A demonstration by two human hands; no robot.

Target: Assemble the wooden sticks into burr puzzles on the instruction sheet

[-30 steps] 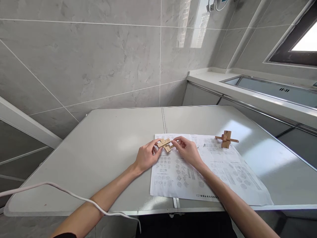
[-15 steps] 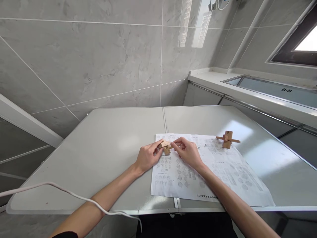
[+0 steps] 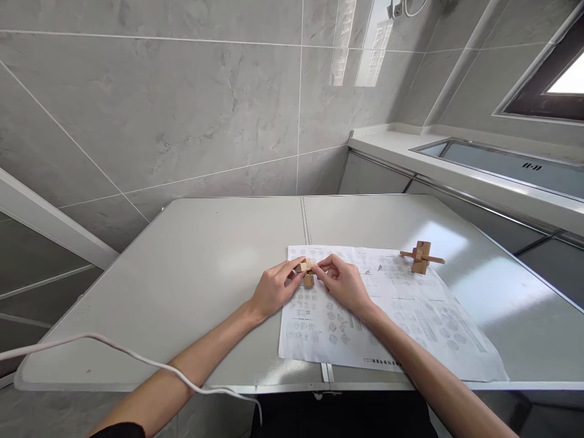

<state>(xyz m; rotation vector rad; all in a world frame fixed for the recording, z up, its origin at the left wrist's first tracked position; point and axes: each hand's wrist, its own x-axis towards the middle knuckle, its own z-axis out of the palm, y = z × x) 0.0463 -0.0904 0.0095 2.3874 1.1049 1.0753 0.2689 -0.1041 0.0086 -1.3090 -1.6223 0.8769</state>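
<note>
Between my two hands is a small wooden burr puzzle (image 3: 309,281) of light interlocking blocks, just above the printed sheet. My left hand (image 3: 272,288) pinches its left side between thumb and fingers. From the right, my right hand (image 3: 343,281) grips it with thumb and forefinger, which hide part of the blocks. Beneath lies a large white instruction sheet (image 3: 356,350) with rows of small puzzle diagrams. A second wooden puzzle (image 3: 420,258), darker and with pieces sticking out sideways, stands at the sheet's upper right edge.
The pale folding table (image 3: 219,237) has a seam down its middle. A white cable (image 3: 137,359) crosses over my left forearm. A grey tiled wall (image 3: 205,109) rises behind the table. On the right is a counter with a sink (image 3: 502,164).
The puzzle in my hands has turned slightly, and its lower block now faces more towards me. My right fingers have shifted a little over it. The other puzzle stays put.
</note>
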